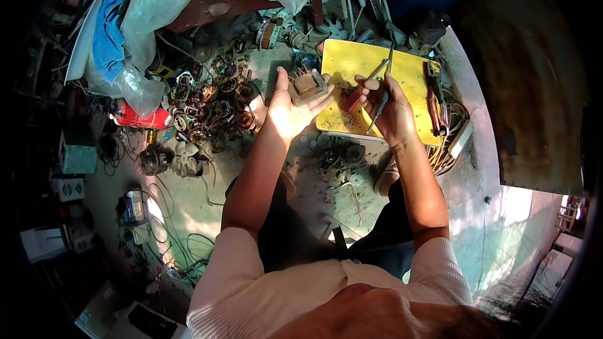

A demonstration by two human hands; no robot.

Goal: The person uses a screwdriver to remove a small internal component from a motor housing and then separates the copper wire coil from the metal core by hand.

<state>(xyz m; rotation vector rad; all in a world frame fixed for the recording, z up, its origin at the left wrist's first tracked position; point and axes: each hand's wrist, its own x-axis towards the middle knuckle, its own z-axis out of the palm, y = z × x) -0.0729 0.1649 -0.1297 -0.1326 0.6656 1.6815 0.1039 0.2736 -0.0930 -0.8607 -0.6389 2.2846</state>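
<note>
My left hand [287, 112] is turned palm up, its fingers curled under a small block-shaped transformer [307, 86]. Thin wires or pins stick up from the transformer's far side. Over the yellow board [352, 56], my right hand [396, 111] grips a slim metal hand tool with a red handle [353, 99]. A dark, thin rod-like part [379, 115] also runs through the fingers; I cannot tell whether it belongs to the same tool. The two hands are apart. Pliers [434, 91] with dark and red handles lie at the board's right edge.
Many motor coils [217, 103] are heaped to the left. A red bottle [139, 115] lies beyond them, near plastic bags [163, 19] and a blue cloth [110, 31]. Coiled cable [447, 158] sits right of the board. Loose wires [173, 238] cross the floor at left.
</note>
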